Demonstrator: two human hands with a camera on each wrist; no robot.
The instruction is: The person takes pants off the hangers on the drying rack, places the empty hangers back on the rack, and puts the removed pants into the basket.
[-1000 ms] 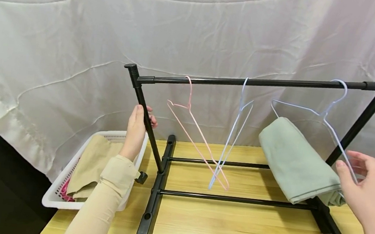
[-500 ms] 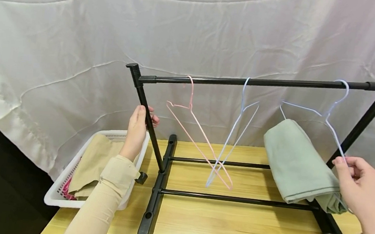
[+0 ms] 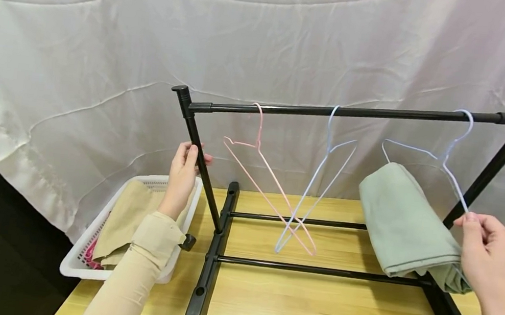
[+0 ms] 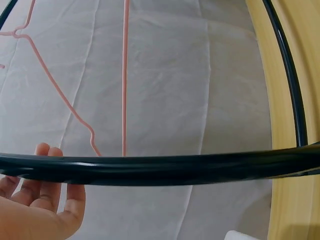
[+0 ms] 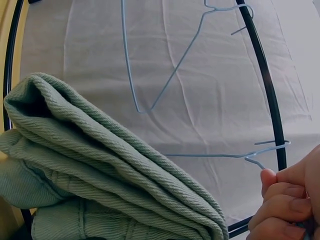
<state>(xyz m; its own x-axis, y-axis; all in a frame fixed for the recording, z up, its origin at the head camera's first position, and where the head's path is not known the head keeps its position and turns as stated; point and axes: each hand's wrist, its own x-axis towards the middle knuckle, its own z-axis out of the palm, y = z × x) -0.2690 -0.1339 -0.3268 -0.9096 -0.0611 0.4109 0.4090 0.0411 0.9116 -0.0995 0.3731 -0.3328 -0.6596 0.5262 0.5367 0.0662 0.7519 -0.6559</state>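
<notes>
My left hand (image 3: 180,181) holds the left upright post (image 3: 204,178) of a black clothes rack, thumb in front and fingers behind. In the left wrist view its fingers (image 4: 76,202) curl around the dark post. My right hand (image 3: 493,260) pinches the right shoulder of a blue wire hanger (image 3: 456,184) hooked near the rack's right end. A folded pale green twill garment (image 3: 407,225) hangs over that hanger's lower part, slanting down toward the right. Its thick layers and seams show in the right wrist view, where my curled fingers (image 5: 280,205) are beside it.
A pink hanger (image 3: 269,169) and a second blue hanger (image 3: 318,169) hang bare on the top rail (image 3: 294,109), crossing low down in this view. Left of the rack, a white basket (image 3: 72,262) holds beige folded cloth (image 3: 128,216) and something pink. A pale curtain (image 3: 105,60) hangs behind.
My right thumb and fingers have closed from a looser hold to a pinch on the hanger. The hanger with its green garment has shifted slightly right. My left hand stays on the post.
</notes>
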